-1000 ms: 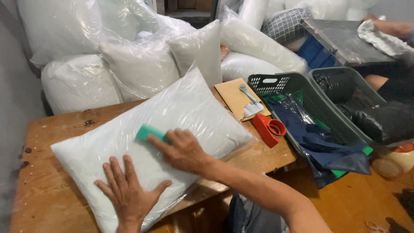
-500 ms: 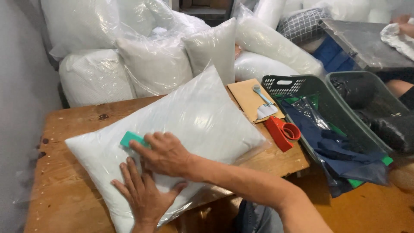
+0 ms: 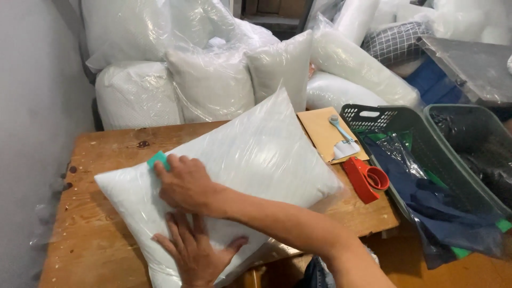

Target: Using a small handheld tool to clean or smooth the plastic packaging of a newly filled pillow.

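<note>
A white pillow in clear plastic wrap [image 3: 250, 154] lies across the wooden table [image 3: 96, 234]. My right hand [image 3: 184, 184] presses a small green flat tool [image 3: 158, 159] against the pillow's near left part, the arm crossing over from the right. My left hand [image 3: 194, 250] lies flat below it, fingers spread on the pillow's front edge. Only a corner of the green tool shows past my fingers.
Several wrapped pillows [image 3: 210, 80] are stacked behind the table. A brown envelope [image 3: 325, 133] with a light blue tool [image 3: 341, 130] and a red tape dispenser [image 3: 368, 178] lie at the table's right. Two dark green baskets [image 3: 373, 114] with blue cloth [image 3: 426, 194] stand further right.
My right hand with the green tool has slid left along the pillow. My left hand stays flat on the front edge. The view has shifted slightly.
</note>
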